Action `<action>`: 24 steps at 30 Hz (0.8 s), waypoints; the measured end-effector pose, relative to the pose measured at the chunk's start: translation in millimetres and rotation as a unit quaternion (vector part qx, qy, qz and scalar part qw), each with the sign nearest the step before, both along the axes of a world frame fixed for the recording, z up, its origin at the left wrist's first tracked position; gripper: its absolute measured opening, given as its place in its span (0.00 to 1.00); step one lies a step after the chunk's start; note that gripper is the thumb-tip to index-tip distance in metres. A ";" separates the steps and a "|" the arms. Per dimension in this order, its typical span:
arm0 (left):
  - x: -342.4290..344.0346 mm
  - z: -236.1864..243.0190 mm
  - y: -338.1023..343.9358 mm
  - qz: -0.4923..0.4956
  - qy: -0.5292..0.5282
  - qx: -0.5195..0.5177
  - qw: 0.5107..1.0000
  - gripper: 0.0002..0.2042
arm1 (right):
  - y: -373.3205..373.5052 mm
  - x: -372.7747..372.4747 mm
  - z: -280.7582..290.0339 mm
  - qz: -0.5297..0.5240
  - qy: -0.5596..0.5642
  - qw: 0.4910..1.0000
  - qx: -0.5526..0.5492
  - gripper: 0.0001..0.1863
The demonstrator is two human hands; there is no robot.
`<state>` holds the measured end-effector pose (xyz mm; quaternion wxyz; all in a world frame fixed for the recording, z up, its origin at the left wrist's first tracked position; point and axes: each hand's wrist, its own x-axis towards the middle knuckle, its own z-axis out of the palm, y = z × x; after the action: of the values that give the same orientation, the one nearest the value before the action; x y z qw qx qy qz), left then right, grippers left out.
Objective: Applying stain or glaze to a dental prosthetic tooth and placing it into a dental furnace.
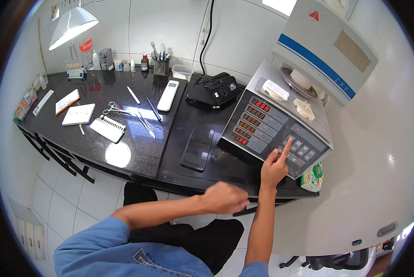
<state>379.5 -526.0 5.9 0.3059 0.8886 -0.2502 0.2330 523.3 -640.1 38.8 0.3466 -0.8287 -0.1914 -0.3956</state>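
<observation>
My right hand (274, 170) reaches up to a grey tabletop furnace (324, 122) at the right of the desk. Its index finger is stretched out and the tip rests on or just over the keypad (303, 148); the other fingers are curled. Red digits glow on the displays (252, 121) left of the keys. A pale round platform (300, 79) sits under the raised, tilted hood (329, 46). Two white pieces, one oblong (276, 89) and one irregular (304, 110), lie on top. My left hand (224, 198), slightly blurred, hovers closed before the desk's front edge, apparently holding nothing.
A dark phone (197, 148), a black bag (214, 90) and a white handheld device (168, 95) lie on the black desk. Farther left are scissor-like forceps (113, 109), slim tools (144, 123) and a white palette (108, 129). A tissue pack (312, 179) stands below the furnace.
</observation>
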 end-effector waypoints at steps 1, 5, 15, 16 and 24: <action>2.8 -13.6 -12.0 -0.077 -0.013 0.018 0.997 0.11 | -0.4 0.6 0.0 0.000 -0.004 1.000 -0.002 0.30; 3.6 -45.9 -63.1 -0.286 0.068 0.213 0.932 0.12 | -6.7 6.8 -9.0 -0.009 -0.018 1.000 -0.007 0.30; 27.2 -113.3 -94.2 -0.370 0.107 0.552 0.739 0.16 | 3.4 4.7 -9.8 -0.010 -0.010 1.000 -0.002 0.30; 30.8 -102.6 -97.2 -0.366 0.107 0.556 0.739 0.15 | 1.3 3.6 -9.0 -0.012 -0.007 1.000 0.003 0.30; 24.3 -105.8 -129.3 -0.342 0.201 0.483 0.781 0.19 | 0.3 7.0 -3.9 -0.014 -0.023 1.000 0.009 0.29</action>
<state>403.7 -655.2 -99.8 -0.0606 0.8029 -0.5498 -0.2225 530.3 -639.8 34.9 0.3440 -0.8187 -0.1846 -0.4210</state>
